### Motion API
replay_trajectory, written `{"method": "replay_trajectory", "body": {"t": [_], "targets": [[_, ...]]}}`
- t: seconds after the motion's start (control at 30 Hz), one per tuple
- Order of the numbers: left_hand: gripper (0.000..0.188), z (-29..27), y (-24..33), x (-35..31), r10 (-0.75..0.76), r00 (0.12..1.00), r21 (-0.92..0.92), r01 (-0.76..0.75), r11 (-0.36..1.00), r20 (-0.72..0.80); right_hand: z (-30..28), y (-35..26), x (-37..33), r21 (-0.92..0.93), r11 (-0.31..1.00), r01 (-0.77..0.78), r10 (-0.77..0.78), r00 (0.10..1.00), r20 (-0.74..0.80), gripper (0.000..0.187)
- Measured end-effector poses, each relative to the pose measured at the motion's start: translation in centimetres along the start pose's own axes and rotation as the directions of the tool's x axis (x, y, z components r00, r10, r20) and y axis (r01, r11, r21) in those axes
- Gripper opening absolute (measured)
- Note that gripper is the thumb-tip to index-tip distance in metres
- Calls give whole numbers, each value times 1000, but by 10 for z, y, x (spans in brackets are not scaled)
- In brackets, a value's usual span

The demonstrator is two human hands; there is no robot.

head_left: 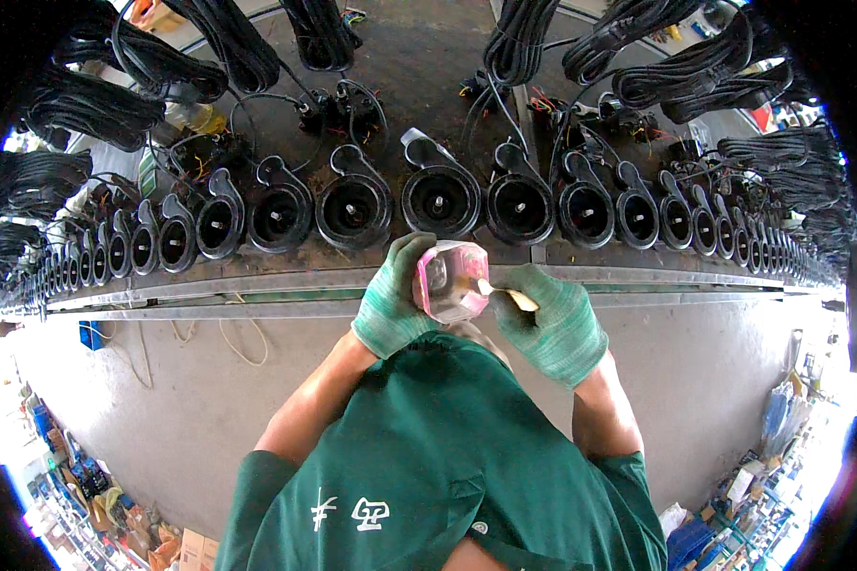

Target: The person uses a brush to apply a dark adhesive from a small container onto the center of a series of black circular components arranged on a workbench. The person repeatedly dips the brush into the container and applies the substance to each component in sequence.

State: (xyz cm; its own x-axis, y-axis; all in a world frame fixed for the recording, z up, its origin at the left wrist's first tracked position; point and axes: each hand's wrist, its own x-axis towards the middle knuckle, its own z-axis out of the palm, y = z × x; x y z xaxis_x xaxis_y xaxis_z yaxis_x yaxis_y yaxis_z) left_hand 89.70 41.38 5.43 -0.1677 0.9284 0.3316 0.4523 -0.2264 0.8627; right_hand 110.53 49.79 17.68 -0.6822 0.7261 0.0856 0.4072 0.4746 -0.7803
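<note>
In front of the round black housings (pixel 440 202), your green-gloved left hand (pixel 395 300) curls around a clear, pink-edged, angular tub (pixel 471 255); your green-gloved right hand (pixel 554 324) closes on a pale-handled brush (pixel 521 299) at its mouth.

Your gloves (pixel 554 328) are showing matt, knit cloth; your cup (pixel 450 283) is shining like smooth plastic; your brush (pixel 521 301) is looking wooden. Housings (pixel 438 205) are gleaming like plastic, the bench edge (pixel 209 288) like dull metal.
</note>
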Motion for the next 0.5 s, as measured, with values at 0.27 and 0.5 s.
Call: {"method": "replay_trajectory", "body": {"t": [0.27,0.5], "targets": [[98,-8,9,5,14,1000,66,-14,998,1,11,6,-4,-1,994,-110,110,994,28,24],[98,-9,-4,1,13,999,98,-18,995,43,15,11,-8,30,997,-65,64,998,29,25]]}}
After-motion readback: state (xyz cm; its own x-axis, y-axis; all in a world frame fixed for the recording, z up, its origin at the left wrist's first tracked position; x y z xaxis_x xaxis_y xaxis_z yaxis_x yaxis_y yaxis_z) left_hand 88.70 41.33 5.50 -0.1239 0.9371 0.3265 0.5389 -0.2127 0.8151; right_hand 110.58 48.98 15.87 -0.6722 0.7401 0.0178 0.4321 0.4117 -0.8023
